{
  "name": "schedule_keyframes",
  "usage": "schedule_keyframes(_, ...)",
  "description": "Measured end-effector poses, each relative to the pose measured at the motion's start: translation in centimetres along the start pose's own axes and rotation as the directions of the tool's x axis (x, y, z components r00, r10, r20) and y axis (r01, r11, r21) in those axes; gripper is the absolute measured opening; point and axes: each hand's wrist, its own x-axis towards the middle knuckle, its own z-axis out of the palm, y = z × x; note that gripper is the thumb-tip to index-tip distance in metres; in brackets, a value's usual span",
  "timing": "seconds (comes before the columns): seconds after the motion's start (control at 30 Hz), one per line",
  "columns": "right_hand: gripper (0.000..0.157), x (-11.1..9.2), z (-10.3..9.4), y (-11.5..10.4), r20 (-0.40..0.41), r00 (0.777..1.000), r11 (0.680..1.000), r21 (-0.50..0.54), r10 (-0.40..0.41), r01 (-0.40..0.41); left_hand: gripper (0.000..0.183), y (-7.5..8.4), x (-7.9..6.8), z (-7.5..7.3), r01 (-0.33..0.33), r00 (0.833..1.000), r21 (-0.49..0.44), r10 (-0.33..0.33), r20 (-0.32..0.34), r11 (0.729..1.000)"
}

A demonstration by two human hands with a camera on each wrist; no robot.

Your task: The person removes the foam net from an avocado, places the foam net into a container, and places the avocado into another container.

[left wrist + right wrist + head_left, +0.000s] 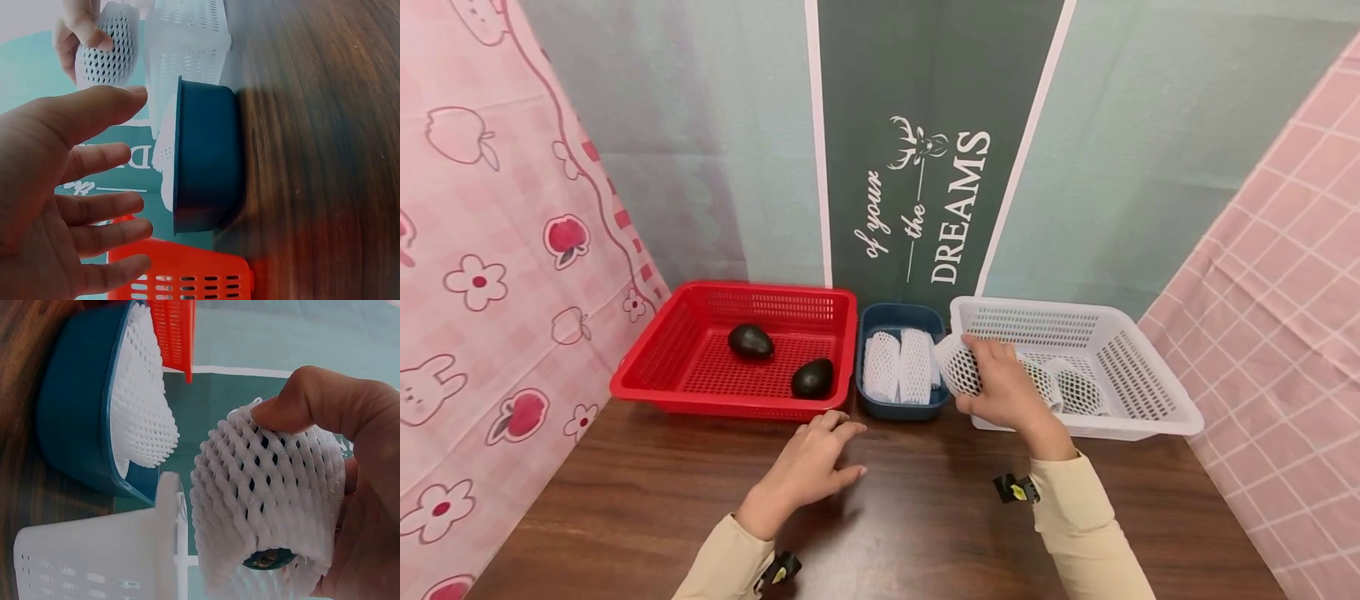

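My right hand (1002, 385) grips an avocado in a white foam net sleeve (269, 494), above the near left corner of the white basket (1150, 425). The avocado's dark end (270, 558) shows through the sleeve's opening in the right wrist view. My left hand (812, 462) holds nothing, its fingers spread and relaxed over the table in front of the red basket (722, 406). Between the baskets, a blue bin (902, 412) holds several folded white foam net sleeves (915, 367). Two bare avocados (750, 341) lie apart in the red basket.
Inside the white basket lie other avocados in foam net sleeves (1078, 392), partly hidden behind my right hand. The containers stand in a row on the brown wooden table (917, 508). A green printed cloth (917, 75) hangs behind them, with pink cloths at both sides.
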Motion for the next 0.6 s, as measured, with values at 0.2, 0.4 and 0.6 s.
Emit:
schedule_keyframes(0.2,0.08,-0.2,0.8,-0.6,-0.001,0.998,0.998,0.006,-0.059,0.059,0.047,-0.6,-0.7,0.0,0.02,1.0,-0.007,-0.02,-0.013,1.0)
schedule_keyframes(0.4,0.079,-0.5,1.0,-1.6,-0.015,0.995,0.995,-0.01,-0.097,0.097,0.047,-1.1,-1.2,-0.3,0.036,0.999,-0.019,-0.036,-0.032,0.999)
schedule_keyframes(0.6,0.076,-0.8,1.8,-2.3,-0.018,0.986,0.986,0.0,-0.167,0.167,0.047,-1.5,-1.9,-0.4,0.07,0.997,-0.028,-0.07,-0.03,0.997)
